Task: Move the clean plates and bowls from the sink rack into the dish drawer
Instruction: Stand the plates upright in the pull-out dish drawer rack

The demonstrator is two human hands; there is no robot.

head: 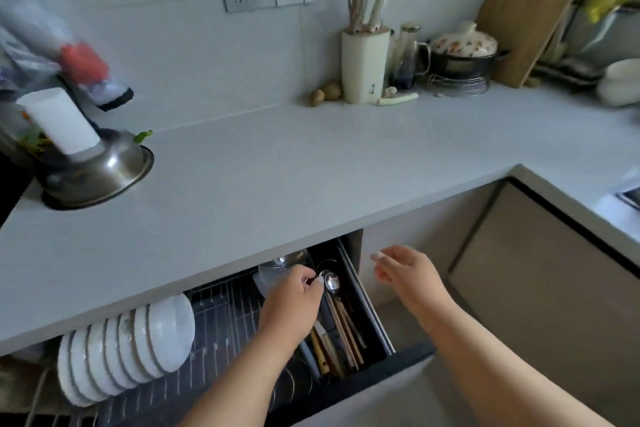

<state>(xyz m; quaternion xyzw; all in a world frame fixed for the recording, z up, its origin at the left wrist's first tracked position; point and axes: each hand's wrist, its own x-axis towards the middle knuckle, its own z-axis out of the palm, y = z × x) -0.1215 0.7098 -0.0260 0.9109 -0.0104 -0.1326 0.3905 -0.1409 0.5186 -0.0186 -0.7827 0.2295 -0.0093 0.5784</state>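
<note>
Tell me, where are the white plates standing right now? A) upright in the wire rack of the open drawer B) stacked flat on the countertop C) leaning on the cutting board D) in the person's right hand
A: the white plates stand on edge in a row in the open drawer's wire rack, under the countertop.

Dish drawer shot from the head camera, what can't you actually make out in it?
- Head view: back of the dish drawer is hidden under the countertop.
- Left hand covers whatever its fingertips touch beside the spoon; grip unclear.
- Row of plates: the leftmost is blurred near the frame corner.
- Sink: cut off by the right edge; no rack is recognizable.
</note>
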